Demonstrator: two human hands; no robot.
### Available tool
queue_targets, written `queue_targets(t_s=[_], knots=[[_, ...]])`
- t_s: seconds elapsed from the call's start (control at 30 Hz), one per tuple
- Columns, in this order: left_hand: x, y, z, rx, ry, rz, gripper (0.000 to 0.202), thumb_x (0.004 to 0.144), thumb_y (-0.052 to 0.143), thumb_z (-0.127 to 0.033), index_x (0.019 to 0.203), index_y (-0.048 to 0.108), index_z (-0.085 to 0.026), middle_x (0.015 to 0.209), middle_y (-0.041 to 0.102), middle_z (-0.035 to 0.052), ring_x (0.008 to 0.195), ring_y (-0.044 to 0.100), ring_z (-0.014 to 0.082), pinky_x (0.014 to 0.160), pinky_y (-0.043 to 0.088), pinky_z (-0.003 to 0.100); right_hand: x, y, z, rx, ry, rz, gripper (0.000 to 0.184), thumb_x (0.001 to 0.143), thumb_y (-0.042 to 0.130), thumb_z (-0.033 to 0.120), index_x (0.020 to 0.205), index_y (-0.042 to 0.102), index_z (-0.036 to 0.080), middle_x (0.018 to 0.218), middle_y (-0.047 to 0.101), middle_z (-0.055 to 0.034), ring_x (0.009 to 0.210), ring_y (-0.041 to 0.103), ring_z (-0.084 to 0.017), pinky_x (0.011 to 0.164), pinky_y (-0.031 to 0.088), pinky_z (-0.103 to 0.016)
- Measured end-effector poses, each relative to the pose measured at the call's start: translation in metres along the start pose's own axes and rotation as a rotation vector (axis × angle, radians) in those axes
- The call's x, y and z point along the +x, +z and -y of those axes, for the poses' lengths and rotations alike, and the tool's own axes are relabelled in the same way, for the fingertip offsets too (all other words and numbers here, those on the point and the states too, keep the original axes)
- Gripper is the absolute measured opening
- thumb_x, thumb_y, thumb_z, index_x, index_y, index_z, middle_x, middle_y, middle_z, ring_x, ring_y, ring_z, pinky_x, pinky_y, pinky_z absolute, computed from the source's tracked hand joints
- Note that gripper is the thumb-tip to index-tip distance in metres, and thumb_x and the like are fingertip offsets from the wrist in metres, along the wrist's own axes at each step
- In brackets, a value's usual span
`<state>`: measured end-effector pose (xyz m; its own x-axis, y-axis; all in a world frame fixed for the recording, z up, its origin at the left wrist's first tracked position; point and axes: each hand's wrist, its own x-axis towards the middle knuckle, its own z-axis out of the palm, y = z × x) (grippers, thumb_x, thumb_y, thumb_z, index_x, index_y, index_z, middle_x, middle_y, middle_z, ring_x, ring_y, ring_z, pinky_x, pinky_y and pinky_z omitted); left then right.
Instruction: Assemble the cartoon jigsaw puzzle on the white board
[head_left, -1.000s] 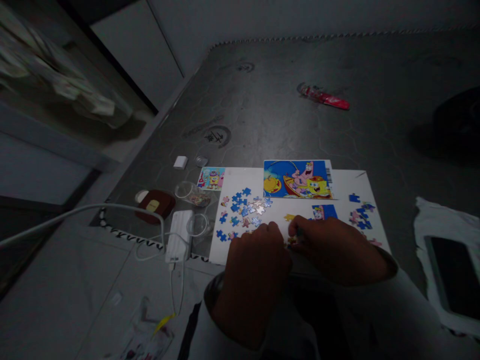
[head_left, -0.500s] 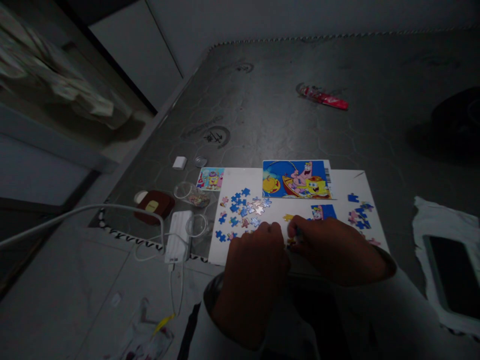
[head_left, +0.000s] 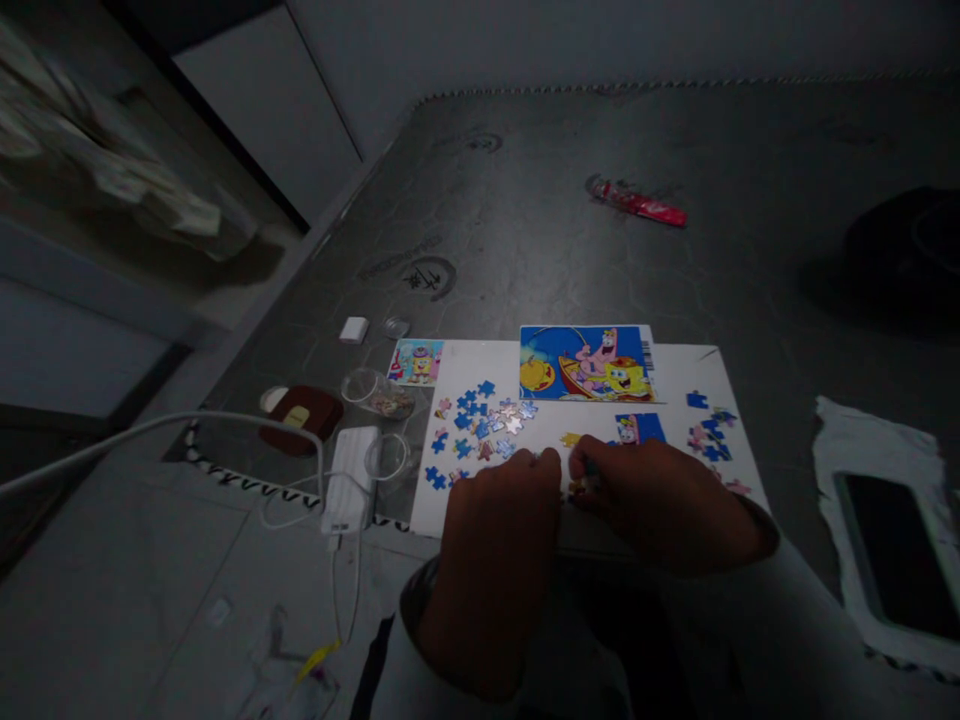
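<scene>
Loose jigsaw puzzle pieces lie on the left of a white board, more blue and pink pieces on its right. At the board's near edge, my left hand is closed with its fingers curled under; whatever they hold is hidden. Beside it, my right hand pinches a small puzzle piece, partly covered by the fingers. Just beyond that hand are a yellow piece and a joined blue section. A cartoon picture card lies at the board's far edge.
Left of the board are a smaller picture card, a clear plastic container, a brown case and a white power bank with cables. A phone lies at right. Farther back is a red packet.
The view has shifted slightly, moving the whole scene a little left and down. Both hands stay together at the board's near edge, the right fingers moving slightly around the small piece.
</scene>
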<state>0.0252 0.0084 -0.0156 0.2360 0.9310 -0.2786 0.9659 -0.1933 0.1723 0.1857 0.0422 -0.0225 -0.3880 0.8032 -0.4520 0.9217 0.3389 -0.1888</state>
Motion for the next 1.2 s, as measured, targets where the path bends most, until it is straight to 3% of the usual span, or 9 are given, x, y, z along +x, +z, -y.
queue_targets(t_s=[0.17, 0.5, 0.8, 1.03, 1.2], knots=[[0.0004, -0.0001, 0.0014, -0.008, 0.003, -0.011, 0.016, 0.096, 0.051, -0.019, 0.087, 0.063, -0.024, 0.076, 0.07, 0.0006, 0.068, 0.071, 0.022, 0.051, 0.033, 0.03, -0.0005, -0.0012, 0.0021, 0.015, 0.01, -0.008, 0.013, 0.09, 0.054, 0.029, 0.102, 0.061, 0.027, 0.081, 0.074, -0.004, 0.069, 0.067, -0.021, 0.052, 0.029, -0.029], [-0.0015, -0.0015, 0.0002, 0.021, 0.031, -0.041, 0.021, 0.095, 0.049, -0.014, 0.098, 0.065, -0.027, 0.083, 0.068, -0.0013, 0.064, 0.07, 0.0165, 0.048, 0.023, 0.027, -0.0018, 0.0024, 0.0015, -0.02, -0.004, -0.022, 0.019, 0.094, 0.046, 0.029, 0.105, 0.061, 0.025, 0.08, 0.074, -0.0067, 0.068, 0.068, -0.022, 0.052, 0.028, -0.029], [0.0009, -0.0032, 0.0004, -0.021, -0.017, 0.029, 0.012, 0.095, 0.055, -0.021, 0.096, 0.065, -0.027, 0.084, 0.071, -0.0009, 0.07, 0.071, 0.0217, 0.051, 0.03, 0.028, -0.0037, -0.0073, 0.0055, 0.006, 0.016, 0.058, 0.017, 0.096, 0.048, 0.03, 0.102, 0.062, 0.023, 0.084, 0.075, -0.0074, 0.069, 0.068, -0.022, 0.053, 0.033, -0.03], [-0.0008, -0.0027, 0.002, -0.038, -0.032, 0.005, 0.009, 0.094, 0.062, -0.03, 0.098, 0.069, -0.027, 0.09, 0.074, 0.0002, 0.072, 0.071, 0.0203, 0.052, 0.034, 0.028, -0.0012, -0.003, 0.0045, 0.016, 0.011, 0.05, 0.014, 0.095, 0.054, 0.032, 0.095, 0.063, 0.022, 0.078, 0.073, -0.0061, 0.065, 0.066, -0.02, 0.051, 0.03, -0.029], [-0.0005, -0.0041, 0.0024, -0.029, -0.023, 0.008, 0.015, 0.096, 0.06, -0.035, 0.089, 0.069, -0.026, 0.081, 0.073, 0.001, 0.07, 0.071, 0.0222, 0.053, 0.036, 0.029, -0.0017, -0.0022, 0.0041, -0.002, 0.024, 0.045, 0.011, 0.092, 0.057, 0.032, 0.092, 0.064, 0.023, 0.075, 0.072, -0.0046, 0.062, 0.064, -0.018, 0.05, 0.029, -0.027]])
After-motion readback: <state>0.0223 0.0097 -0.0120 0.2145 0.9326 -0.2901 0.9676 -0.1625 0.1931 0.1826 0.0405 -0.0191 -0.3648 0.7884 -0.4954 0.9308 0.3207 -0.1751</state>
